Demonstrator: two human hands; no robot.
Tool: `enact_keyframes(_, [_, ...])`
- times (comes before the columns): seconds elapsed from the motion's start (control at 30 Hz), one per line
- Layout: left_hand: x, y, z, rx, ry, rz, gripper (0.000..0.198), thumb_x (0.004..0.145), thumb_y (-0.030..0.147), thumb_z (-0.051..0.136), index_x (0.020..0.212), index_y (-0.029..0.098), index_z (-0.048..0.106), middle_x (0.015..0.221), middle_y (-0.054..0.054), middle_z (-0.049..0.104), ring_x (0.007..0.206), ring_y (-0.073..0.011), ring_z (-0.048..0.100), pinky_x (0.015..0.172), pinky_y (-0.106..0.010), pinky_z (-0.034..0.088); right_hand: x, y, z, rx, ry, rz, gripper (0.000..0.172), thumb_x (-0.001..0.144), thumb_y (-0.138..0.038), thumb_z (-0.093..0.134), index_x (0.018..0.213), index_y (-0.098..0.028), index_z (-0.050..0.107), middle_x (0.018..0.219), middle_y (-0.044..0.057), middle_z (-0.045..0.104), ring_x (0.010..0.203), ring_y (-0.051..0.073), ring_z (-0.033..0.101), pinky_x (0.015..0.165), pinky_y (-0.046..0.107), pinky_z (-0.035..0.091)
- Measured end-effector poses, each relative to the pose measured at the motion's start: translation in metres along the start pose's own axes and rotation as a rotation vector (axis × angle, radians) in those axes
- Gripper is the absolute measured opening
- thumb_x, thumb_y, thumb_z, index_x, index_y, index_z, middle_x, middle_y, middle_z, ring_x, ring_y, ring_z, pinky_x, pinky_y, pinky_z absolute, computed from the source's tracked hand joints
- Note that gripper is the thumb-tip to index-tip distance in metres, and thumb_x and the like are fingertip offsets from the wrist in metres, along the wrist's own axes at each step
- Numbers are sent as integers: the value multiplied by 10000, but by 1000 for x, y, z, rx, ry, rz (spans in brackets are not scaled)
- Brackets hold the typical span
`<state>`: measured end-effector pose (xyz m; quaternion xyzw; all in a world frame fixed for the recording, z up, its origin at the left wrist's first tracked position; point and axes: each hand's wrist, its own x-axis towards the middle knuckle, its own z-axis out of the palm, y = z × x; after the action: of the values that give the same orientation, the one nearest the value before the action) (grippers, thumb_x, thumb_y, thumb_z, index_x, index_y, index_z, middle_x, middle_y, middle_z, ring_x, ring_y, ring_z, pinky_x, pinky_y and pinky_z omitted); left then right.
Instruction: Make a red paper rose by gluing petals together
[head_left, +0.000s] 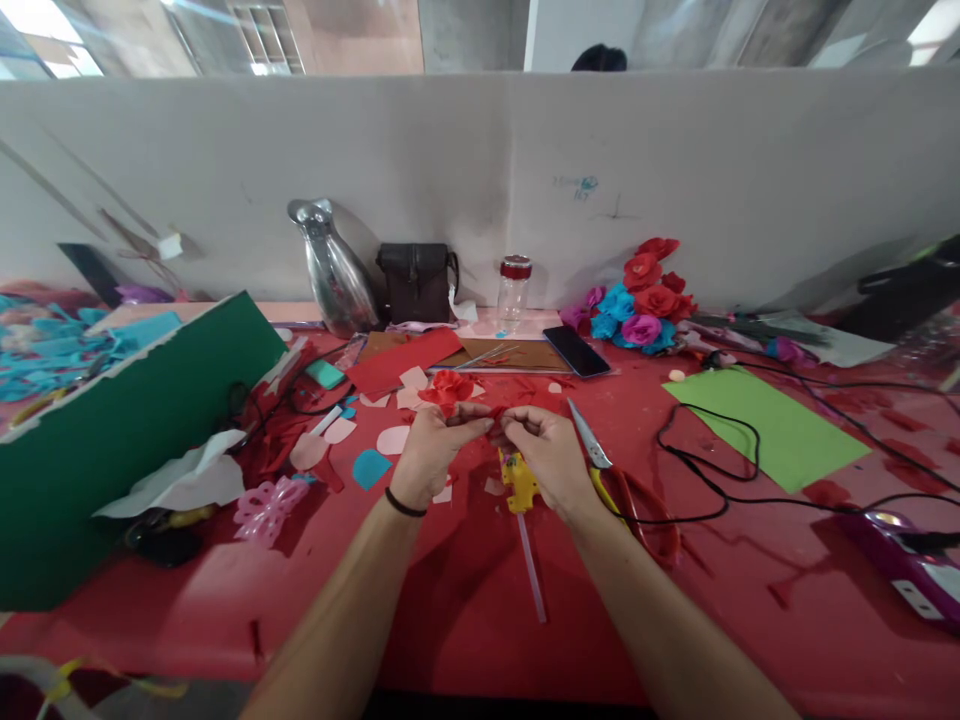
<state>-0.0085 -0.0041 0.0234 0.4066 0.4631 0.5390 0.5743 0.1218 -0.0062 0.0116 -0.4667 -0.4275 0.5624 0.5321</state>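
As the head view had it, the left hand and right hand met over the middle of the red surface, each grip pinching a small red piece between thumb and fingers. Couldn't tell its exact shape, fingers covered most of it. Done, by the look of it: one red flower just beyond the left hand, plus a bunch of red, blue and purple flowers at back right. Remaining, my read: the red piece looked unfinished, and pink and blue petal-shaped cutouts lay loose to the left, unassembled. Scissors lay beside the right hand, unheld; a yellow tool, probably a glue gun, was partly hidden by that hand.
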Motion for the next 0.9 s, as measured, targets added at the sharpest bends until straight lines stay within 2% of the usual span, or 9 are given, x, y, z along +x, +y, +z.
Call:
enact_keyframes(0.27, [-3, 6, 2, 14, 15, -5, 87, 571, 118, 715, 656, 132, 703, 601, -16, 675, 624, -123, 611, 678, -258, 495, 1, 2, -1, -1, -11, -13, 111, 578, -243, 597, 663, -182, 635, 576, -25, 655, 568, 147, 638, 587, 259, 495])
enact_keyframes(0.5, [-2, 2, 2, -39, -1, -4, 173, 516, 129, 761, 673, 124, 688, 694, -36, 706, 679, -142, 637, 713, -276, 509, 0, 4, -2, -50, -22, -44, 138, 605, -264, 605, 707, -179, 641, 630, -12, 672, 588, 143, 636, 603, 264, 495])
enact_keyframes(0.73, [3, 2, -3, -2, 126, 46, 115, 544, 117, 716, 649, 132, 671, 626, -28, 669, 651, -139, 611, 668, -266, 481, 0, 4, -2, -68, -19, -62, 119, 648, -293, 610, 715, -195, 618, 614, -24, 646, 579, 143, 623, 578, 259, 458])
enact_keyframes(0.9, [21, -2, -26, 28, 293, 53, 138, 521, 94, 702, 630, 145, 635, 551, -9, 618, 604, -139, 577, 600, -257, 440, 3, 1, -3, 94, 26, -56, 103, 618, -281, 633, 661, -208, 574, 573, -59, 574, 546, 102, 535, 563, 229, 413])
